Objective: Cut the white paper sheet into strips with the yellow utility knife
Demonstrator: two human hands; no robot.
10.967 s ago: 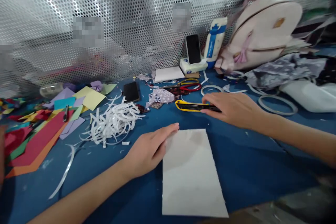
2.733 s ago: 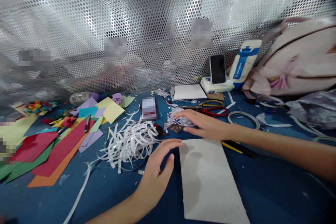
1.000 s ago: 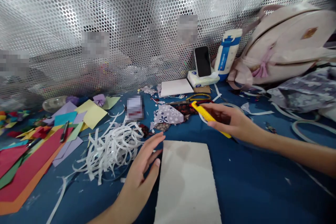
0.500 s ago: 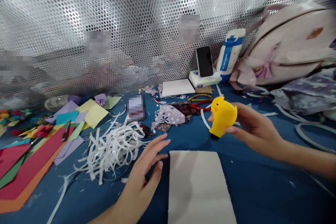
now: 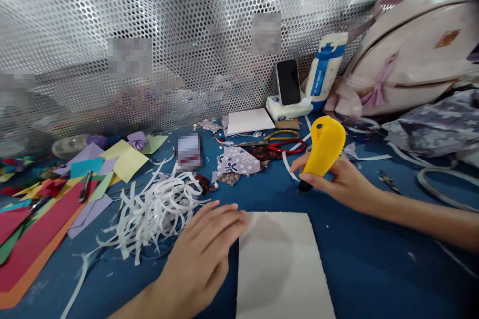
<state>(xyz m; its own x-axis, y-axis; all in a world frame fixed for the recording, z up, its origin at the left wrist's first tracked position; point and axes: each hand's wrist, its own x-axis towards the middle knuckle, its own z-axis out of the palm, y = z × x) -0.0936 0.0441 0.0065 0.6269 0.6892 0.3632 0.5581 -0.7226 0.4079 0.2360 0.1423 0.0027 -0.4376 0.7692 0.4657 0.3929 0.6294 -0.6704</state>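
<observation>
My right hand (image 5: 333, 179) is closed around a yellow handheld tool (image 5: 325, 142) with a hole near its upper end and a short black tip (image 5: 305, 186) pointing down. It is held beyond the top right corner of a white rectangular board (image 5: 280, 264) with rough edges; what the tool is I cannot tell. At the board's upper left corner lies my left hand (image 5: 204, 251), palm down with its fingers stretched out, the fingertips over the edge. It holds nothing.
Left of the hands sit a heap of white paper strips (image 5: 153, 214) and coloured paper sheets (image 5: 45, 239). Behind are fabric scraps (image 5: 238, 160), scissors (image 5: 286, 145), a phone (image 5: 288, 82) on a tissue pack (image 5: 288, 108), a bottle (image 5: 326, 72) and a backpack (image 5: 415, 60).
The yellow tool has turned in my right hand, showing its holed end. My left hand has flattened, its fingertips coming over the board's corner. The view has shifted slightly.
</observation>
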